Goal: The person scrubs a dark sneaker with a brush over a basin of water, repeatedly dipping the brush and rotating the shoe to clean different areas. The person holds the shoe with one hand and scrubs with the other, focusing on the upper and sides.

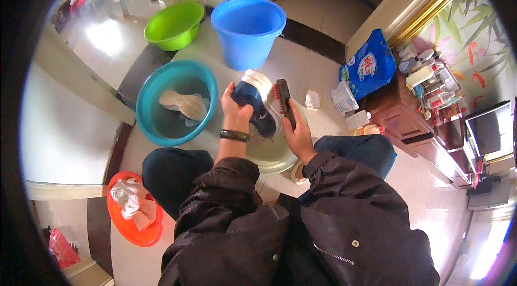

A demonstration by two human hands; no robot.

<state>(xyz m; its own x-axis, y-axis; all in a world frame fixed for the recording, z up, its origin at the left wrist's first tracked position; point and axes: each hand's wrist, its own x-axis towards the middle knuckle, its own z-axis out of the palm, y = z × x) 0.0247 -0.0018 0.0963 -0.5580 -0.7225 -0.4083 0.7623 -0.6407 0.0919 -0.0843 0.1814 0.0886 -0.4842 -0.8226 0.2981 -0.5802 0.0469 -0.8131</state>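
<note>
My left hand (238,113) grips a dark blue shoe (261,105) with a white sole, tilted on its side. In my right hand (297,136) is a dark-backed scrub brush (284,98), its red bristles facing the shoe's sole. Whether the bristles touch the sole I cannot tell. Both are above a pale basin (274,161) between my knees, partly hidden by my hands and the shoe. Left of it, a teal basin (142,124) of dark water holds another shoe (183,104), its pale sole upward.
A blue bucket (242,50) and a green basin (175,35) stand ahead. At left lies an orange-red basin (155,235) with white cloth. A soap bar (312,99), a blue bag (369,66) and bottles (358,119) are on the right, by a wooden cabinet (400,116).
</note>
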